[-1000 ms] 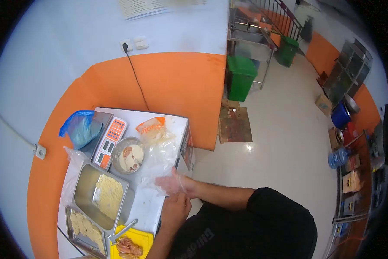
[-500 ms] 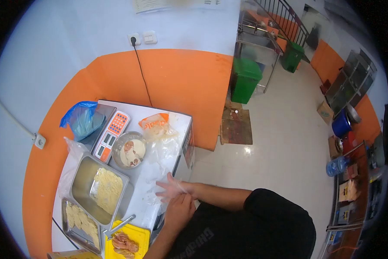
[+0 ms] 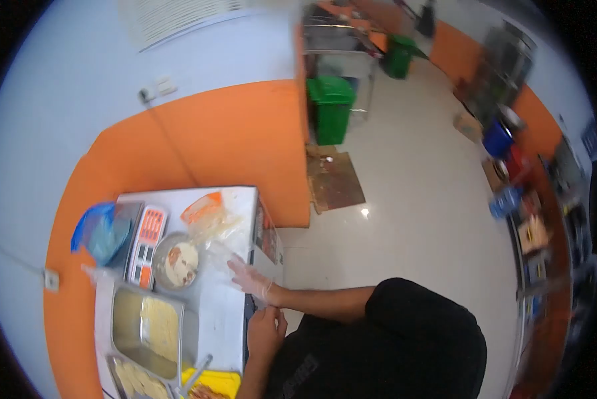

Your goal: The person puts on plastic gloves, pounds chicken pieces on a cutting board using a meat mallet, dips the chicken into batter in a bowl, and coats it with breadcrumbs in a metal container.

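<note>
My right hand (image 3: 250,279) wears a thin clear plastic glove (image 3: 266,290) and reaches over the table's right edge, palm mostly down and fingers spread. Nothing is in it. Just below its wrist is my bare left hand (image 3: 266,329), fingers curled together by the glove's cuff; what they pinch is too small to make out. Left of the gloved hand, a metal bowl (image 3: 177,261) holds creamy batter with pinkish pieces. A crumpled clear bag with orange print (image 3: 204,211) lies behind the bowl.
Beside the bowl is a scale (image 3: 145,246), with a blue bag (image 3: 102,234) behind it. Nearer are a deep metal pan (image 3: 127,319) of pale yellow flour-like material, a shallow tray (image 3: 139,382) of coated pieces, and a yellow board (image 3: 227,380) with raw meat and a metal-handled tool.
The view has shifted and blurred slightly. My left hand has moved from the gloved wrist to just below it. The glove sits closer around my right hand, whose fingers remain spread.
</note>
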`<act>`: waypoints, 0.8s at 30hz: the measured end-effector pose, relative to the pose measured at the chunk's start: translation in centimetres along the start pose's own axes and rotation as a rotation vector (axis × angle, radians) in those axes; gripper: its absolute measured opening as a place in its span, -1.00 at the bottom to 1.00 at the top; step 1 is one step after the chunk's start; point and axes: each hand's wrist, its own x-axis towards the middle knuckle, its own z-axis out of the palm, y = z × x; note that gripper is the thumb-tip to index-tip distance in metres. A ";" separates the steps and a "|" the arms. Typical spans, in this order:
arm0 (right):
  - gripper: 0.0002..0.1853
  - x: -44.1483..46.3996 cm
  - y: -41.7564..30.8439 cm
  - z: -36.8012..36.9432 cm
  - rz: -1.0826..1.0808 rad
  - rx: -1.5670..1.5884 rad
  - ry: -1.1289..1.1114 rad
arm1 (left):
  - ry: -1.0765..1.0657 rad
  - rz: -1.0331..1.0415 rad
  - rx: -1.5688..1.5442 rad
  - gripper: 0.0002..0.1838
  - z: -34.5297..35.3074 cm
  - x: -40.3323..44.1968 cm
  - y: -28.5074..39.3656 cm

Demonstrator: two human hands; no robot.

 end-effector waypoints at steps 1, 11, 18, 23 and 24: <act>-0.28 0.1 0.0 -0.4 -0.119 -0.125 -0.022 | -0.019 0.049 0.021 -0.87 0.1 0.2 -0.2; -0.30 -3.7 -5.1 -3.6 -0.046 -1.350 0.030 | 0.054 0.064 0.230 -0.73 -0.6 3.8 3.9; -0.37 -6.0 -5.5 -6.2 -0.433 -1.677 0.141 | -0.050 0.153 0.165 -0.86 1.3 5.3 1.8; -0.60 -4.8 -4.4 -6.0 -0.136 -1.671 -0.015 | -0.059 0.196 0.053 -0.92 1.2 4.9 3.0; -0.64 -4.7 -2.0 -7.0 -0.179 -1.612 -0.028 | -0.054 0.199 0.041 -0.91 1.3 4.8 2.9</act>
